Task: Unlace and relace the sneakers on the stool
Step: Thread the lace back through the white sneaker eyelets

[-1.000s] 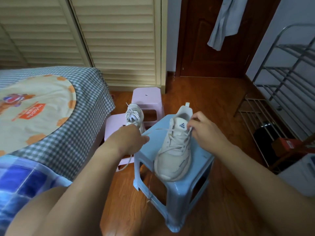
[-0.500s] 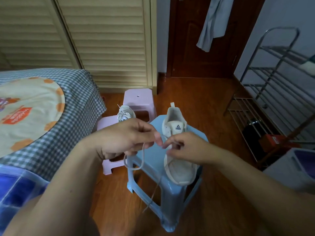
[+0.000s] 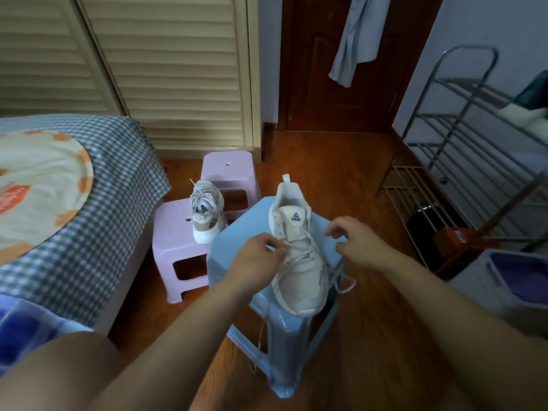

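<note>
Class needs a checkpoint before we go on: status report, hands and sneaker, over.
Left hand pinching lace at sneaker on blue stool. Right hand loosely curled beside it, holding nothing. Nothing in the way.

Off-white sneaker [image 3: 299,262], partly laced, toe toward camera on blue stool [image 3: 237,250]; second sneaker [image 3: 206,213] on pink stool [image 3: 175,238]

I am reaching both bare forearms forward from the near edge. My left hand [image 3: 255,256] is curling its fingertips into a pinch on a lace. My right hand [image 3: 355,244] is hovering just beside it, fingers loosely bent, gripping nothing.
</note>
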Demonstrator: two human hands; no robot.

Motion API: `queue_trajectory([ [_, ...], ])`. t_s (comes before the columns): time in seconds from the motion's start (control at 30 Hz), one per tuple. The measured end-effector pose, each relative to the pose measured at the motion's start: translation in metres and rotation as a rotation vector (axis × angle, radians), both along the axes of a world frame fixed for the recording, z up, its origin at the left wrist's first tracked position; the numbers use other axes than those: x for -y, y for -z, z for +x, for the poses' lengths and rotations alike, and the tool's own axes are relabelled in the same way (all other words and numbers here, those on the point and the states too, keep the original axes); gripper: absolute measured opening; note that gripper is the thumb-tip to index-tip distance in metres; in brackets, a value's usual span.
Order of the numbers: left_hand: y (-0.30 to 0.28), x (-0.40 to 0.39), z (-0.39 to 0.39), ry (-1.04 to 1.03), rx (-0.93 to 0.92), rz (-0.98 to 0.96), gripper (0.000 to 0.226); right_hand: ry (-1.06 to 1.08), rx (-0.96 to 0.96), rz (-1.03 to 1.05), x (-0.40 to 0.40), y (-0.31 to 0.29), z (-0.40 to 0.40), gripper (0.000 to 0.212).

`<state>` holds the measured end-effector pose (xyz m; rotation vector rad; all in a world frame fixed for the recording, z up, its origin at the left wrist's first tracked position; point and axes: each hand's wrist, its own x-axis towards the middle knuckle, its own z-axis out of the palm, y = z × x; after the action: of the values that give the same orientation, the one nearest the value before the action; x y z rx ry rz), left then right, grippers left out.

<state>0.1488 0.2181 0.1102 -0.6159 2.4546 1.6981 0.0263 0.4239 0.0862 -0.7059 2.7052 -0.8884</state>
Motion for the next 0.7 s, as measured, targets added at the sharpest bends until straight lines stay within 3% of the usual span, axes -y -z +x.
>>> queue_trajectory([
  [0.13, 0.028, -0.013, 0.007, 0.260, -0.022, -0.305, 0.024, -0.180, 0.154, 0.084, 0.009, 0.006, 0.017, 0.020],
  [0.3, 0.034, -0.011, 0.005, 0.277, -0.077, -0.359, 0.030, 0.053, 0.093, -0.094, 0.019, 0.015, 0.020, 0.025],
  [0.4, 0.033, -0.013, 0.005, 0.234, -0.161, -0.423, 0.019, 0.045, 0.065, 0.032, 0.026, 0.016, 0.023, 0.023],
  [0.47, 0.027, -0.017, 0.005, 0.199, -0.270, -0.464, 0.021, 0.047, 0.169, 0.038, 0.024, -0.005, 0.025, 0.023],
  [0.5, 0.023, -0.020, 0.006, 0.202, -0.303, -0.408, 0.026, 0.046, 0.259, -0.035, 0.020, -0.020, 0.026, 0.019],
  [0.57, 0.009, -0.029, 0.006, 0.194, -0.272, -0.021, 0.049, 0.018, 0.457, -0.231, 0.007, -0.056, 0.033, 0.008],
  [0.63, -0.006, -0.035, 0.007, 0.236, -0.186, 0.462, 0.082, -0.061, 0.576, -0.364, -0.010, -0.089, 0.041, 0.030],
  [0.7, -0.018, -0.040, 0.005, 0.333, -0.158, 0.733, 0.094, -0.167, 0.667, -0.547, -0.023, -0.116, 0.045, 0.030],
])
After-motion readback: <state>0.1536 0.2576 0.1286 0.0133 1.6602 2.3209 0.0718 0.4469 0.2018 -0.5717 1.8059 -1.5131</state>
